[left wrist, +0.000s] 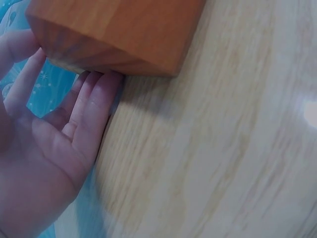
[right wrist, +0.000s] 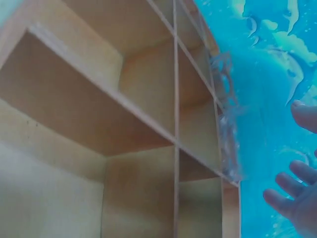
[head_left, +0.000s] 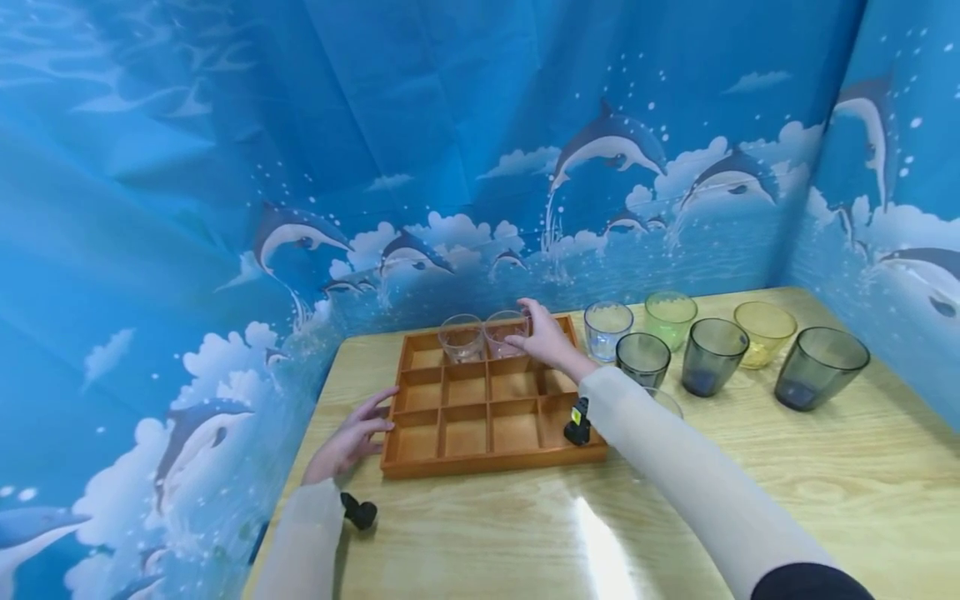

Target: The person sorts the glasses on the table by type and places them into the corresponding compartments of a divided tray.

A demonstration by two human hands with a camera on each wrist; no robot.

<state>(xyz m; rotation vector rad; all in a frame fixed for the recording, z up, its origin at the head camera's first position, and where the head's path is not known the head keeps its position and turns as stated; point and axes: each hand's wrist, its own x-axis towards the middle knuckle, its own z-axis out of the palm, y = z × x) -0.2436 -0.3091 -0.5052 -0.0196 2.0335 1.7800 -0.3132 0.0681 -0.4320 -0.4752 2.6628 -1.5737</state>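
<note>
In the head view a wooden compartment box (head_left: 491,465) lies on the table. My left hand (head_left: 348,442) touches its left side with extended fingers; the left wrist view shows the fingertips (left wrist: 106,82) right at the box's lower edge. Two clear glasses stand side by side in the back row: a colourless glass (head_left: 462,340) and a pinkish glass (head_left: 504,335). My right hand (head_left: 546,337) is at the right of the pinkish glass, thumb and fingers spread. In the right wrist view the fingers (right wrist: 290,186) stand apart from the blurred glasses and hold nothing.
Right of the box stand a blue glass (head_left: 607,332), a green glass (head_left: 670,321), a yellow glass (head_left: 763,335) and several dark grey glasses (head_left: 820,371). Another clear glass (head_left: 663,402) is partly behind my right sleeve. A blue dolphin-print curtain (head_left: 465,150) hangs behind the table (head_left: 480,533).
</note>
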